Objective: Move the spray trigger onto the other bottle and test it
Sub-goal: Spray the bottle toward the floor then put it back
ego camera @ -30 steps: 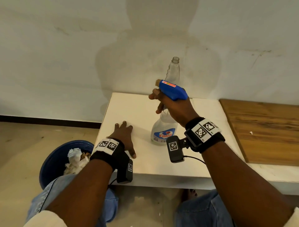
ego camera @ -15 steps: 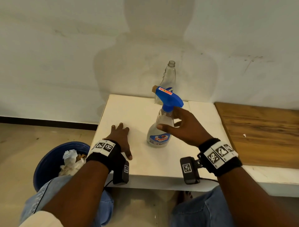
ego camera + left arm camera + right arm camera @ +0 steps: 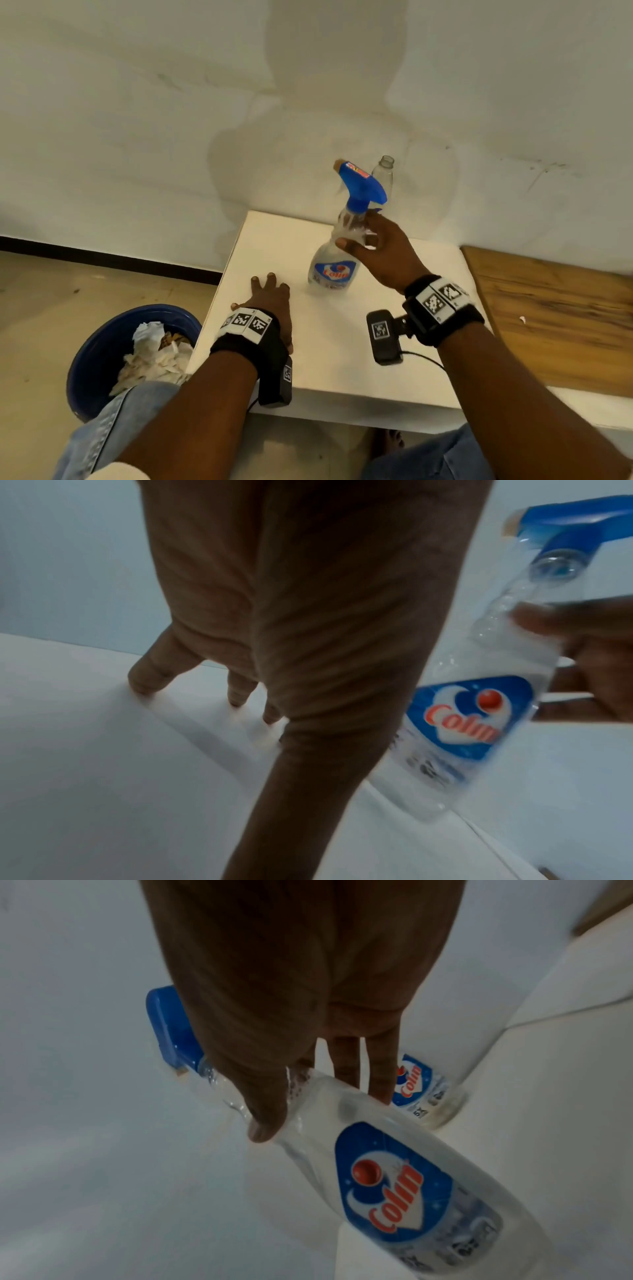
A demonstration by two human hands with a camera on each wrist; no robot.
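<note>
A clear Colin bottle (image 3: 331,269) (image 3: 472,718) (image 3: 394,1177) carries the blue spray trigger (image 3: 359,185) (image 3: 582,523) (image 3: 167,1026) on its neck. My right hand (image 3: 373,243) (image 3: 291,988) grips this bottle's ribbed neck, thumb in front and fingers behind. The bottle leans left, and its base is blurred just at the white table (image 3: 342,359). A second clear bottle (image 3: 385,171) (image 3: 424,1091) with a bare open neck stands upright behind it, near the wall. My left hand (image 3: 270,298) (image 3: 291,588) lies flat on the table, left of the bottle, holding nothing.
A blue bin (image 3: 102,346) with crumpled paper sits on the floor left of the table. To the right lies a wooden board (image 3: 555,308). The wall runs close behind both bottles. My knees are under the table's front edge.
My right hand left the trigger top, dropped beside the bottle and now grips its neck. The bottle has tipped to the left. My left hand stayed flat.
</note>
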